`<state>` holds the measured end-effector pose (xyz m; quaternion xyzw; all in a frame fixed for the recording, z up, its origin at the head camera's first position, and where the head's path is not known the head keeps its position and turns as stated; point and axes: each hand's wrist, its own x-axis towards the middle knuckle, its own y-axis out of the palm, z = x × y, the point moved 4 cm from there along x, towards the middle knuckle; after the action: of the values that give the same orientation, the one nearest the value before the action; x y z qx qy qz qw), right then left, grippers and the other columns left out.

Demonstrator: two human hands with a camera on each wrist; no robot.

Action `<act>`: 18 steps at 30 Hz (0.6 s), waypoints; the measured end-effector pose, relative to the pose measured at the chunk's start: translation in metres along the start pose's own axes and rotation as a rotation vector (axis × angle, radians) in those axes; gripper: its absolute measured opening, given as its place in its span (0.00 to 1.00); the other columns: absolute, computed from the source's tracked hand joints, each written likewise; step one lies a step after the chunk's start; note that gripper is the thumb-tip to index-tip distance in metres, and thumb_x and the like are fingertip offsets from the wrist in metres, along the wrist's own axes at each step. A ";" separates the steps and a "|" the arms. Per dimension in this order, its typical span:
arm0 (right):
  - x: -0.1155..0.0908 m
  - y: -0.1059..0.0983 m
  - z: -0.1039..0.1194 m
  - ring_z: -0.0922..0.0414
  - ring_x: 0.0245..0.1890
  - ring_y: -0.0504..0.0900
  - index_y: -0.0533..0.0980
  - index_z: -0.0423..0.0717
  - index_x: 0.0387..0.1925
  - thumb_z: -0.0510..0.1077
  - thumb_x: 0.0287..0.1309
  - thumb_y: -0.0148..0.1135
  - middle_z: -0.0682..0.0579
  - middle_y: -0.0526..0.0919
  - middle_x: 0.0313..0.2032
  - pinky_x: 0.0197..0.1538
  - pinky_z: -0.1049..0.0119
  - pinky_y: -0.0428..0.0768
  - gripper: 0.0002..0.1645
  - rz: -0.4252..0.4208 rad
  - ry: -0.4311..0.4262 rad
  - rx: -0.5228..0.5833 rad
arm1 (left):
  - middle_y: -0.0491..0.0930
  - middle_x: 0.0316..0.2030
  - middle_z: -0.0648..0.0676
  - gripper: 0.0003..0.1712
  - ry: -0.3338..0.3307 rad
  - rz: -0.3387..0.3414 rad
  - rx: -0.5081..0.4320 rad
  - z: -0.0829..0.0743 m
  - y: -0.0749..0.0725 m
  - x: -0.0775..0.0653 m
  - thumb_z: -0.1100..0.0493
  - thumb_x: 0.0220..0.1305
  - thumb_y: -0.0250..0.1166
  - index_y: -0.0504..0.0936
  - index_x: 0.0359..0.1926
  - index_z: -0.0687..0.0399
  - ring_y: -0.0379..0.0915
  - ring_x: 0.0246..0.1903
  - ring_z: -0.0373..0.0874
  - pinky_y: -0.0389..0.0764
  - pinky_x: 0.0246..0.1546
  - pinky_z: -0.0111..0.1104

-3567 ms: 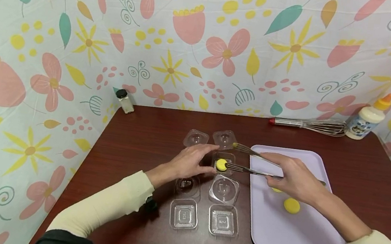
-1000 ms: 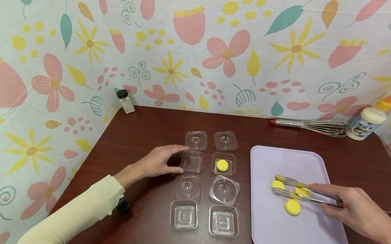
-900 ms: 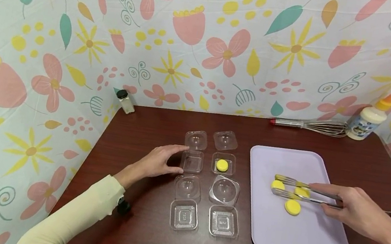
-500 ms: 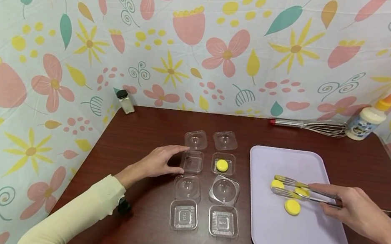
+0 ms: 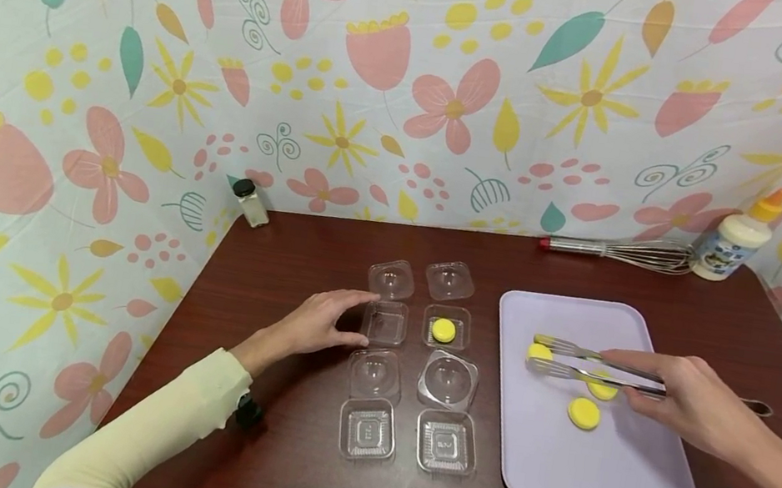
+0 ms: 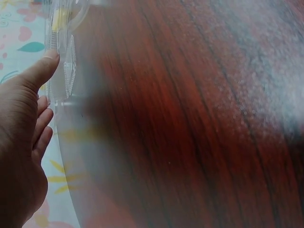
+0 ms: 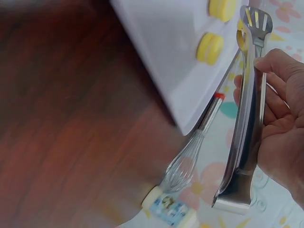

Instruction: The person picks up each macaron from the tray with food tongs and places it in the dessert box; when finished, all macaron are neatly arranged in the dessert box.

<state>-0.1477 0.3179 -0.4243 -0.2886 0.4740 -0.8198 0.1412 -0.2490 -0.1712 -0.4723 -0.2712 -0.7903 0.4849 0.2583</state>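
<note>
My right hand grips a pair of metal tongs over the lilac tray. A yellow macaron sits between the tong tips, seemingly lifted. Two more yellow macarons stay on the tray, one in front and another partly behind the tongs. My left hand lies at the left side of a clear plastic box, thumb and fingers apart at its near and far corners; firm contact cannot be told. To its right, another clear box has a yellow macaron inside.
Two more clear boxes stand nearer the front, one left and one right, their domed lids flipped behind them. Along the back are a small black-capped jar, a whisk and an orange-tipped bottle.
My right hand went from the boxes back to the tray, leaving one macaron in a box. Just now the tongs shifted left and away with another macaron. My left hand moved to the left box.
</note>
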 end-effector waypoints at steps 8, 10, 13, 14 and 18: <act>0.034 0.007 0.020 0.73 0.21 0.63 0.85 0.46 0.59 0.27 0.46 0.81 0.60 0.85 0.39 0.21 0.78 0.64 0.36 0.030 -0.003 0.055 | 0.78 0.68 0.56 0.44 -0.003 0.006 -0.010 0.001 0.000 0.000 0.46 0.62 0.80 0.74 0.75 0.54 0.75 0.67 0.52 0.76 0.67 0.50; 0.043 0.009 0.026 0.72 0.23 0.65 0.85 0.45 0.60 0.26 0.46 0.80 0.58 0.86 0.40 0.21 0.76 0.65 0.36 0.030 -0.011 0.070 | 0.79 0.68 0.56 0.44 -0.001 0.004 -0.008 0.001 0.001 0.000 0.46 0.62 0.80 0.74 0.75 0.54 0.75 0.67 0.51 0.76 0.68 0.49; 0.058 0.013 0.034 0.70 0.24 0.66 0.84 0.44 0.59 0.24 0.47 0.79 0.55 0.88 0.45 0.22 0.74 0.67 0.35 0.033 -0.023 0.096 | 0.79 0.68 0.56 0.44 0.005 -0.001 0.001 0.002 0.001 0.000 0.47 0.62 0.80 0.74 0.75 0.54 0.76 0.67 0.51 0.76 0.67 0.49; 0.062 0.014 0.038 0.71 0.24 0.66 0.85 0.44 0.59 0.24 0.47 0.78 0.55 0.88 0.45 0.22 0.73 0.67 0.35 0.031 -0.025 0.098 | 0.79 0.68 0.56 0.44 0.008 -0.003 0.004 0.002 0.001 0.000 0.47 0.62 0.80 0.74 0.74 0.55 0.76 0.67 0.51 0.76 0.67 0.49; 0.080 0.019 0.050 0.72 0.23 0.63 0.85 0.44 0.59 0.25 0.48 0.78 0.54 0.89 0.47 0.24 0.73 0.67 0.34 0.027 -0.052 0.110 | 0.79 0.68 0.56 0.44 0.015 -0.010 0.013 0.002 0.000 0.000 0.47 0.62 0.80 0.74 0.74 0.55 0.76 0.67 0.52 0.76 0.67 0.49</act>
<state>-0.1812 0.2327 -0.3943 -0.2950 0.4283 -0.8349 0.1803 -0.2500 -0.1724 -0.4734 -0.2693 -0.7864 0.4868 0.2684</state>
